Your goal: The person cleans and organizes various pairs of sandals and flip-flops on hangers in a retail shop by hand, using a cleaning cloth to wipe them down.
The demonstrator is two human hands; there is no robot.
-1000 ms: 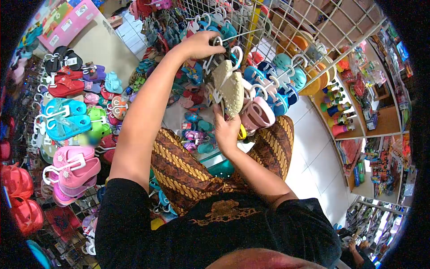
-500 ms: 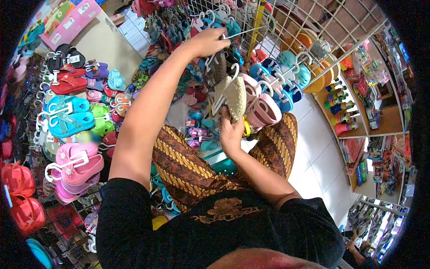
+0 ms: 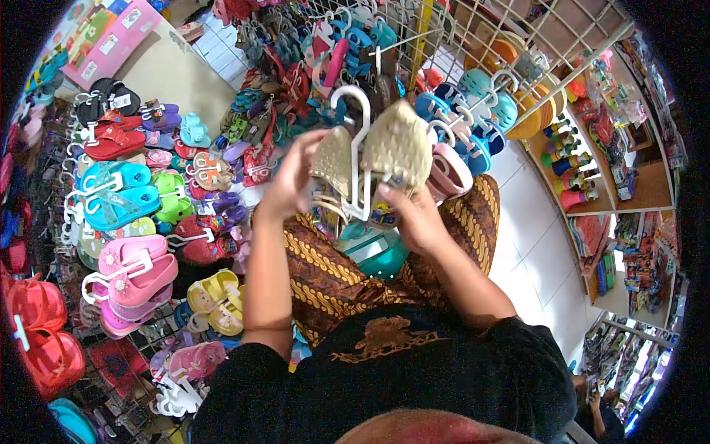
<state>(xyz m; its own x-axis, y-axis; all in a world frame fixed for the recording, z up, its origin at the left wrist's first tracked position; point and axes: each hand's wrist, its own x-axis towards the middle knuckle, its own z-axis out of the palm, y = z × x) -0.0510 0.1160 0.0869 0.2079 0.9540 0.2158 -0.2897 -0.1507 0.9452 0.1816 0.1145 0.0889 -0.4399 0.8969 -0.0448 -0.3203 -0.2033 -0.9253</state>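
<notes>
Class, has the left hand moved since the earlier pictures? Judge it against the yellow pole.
Yes: the left hand has moved away from the yellow pole, down and leftward in the view.

One head-worn camera looks forward and down over the wearer's black T-shirt (image 3: 392, 370), filling the frame's lower middle. The left hand (image 3: 291, 181) and right hand (image 3: 418, 218) lie close, near the centre; the wire grid (image 3: 577, 74) at upper right stands farther off. The wide, round view ends in black corners.

Wire rack (image 3: 543, 37) & wood shelf (image 3: 629, 210), R side.
Rack: blue sandals (image 3: 473, 152), hung. Shelf: multicol. items (image 3: 569, 174) in a row.
</notes>
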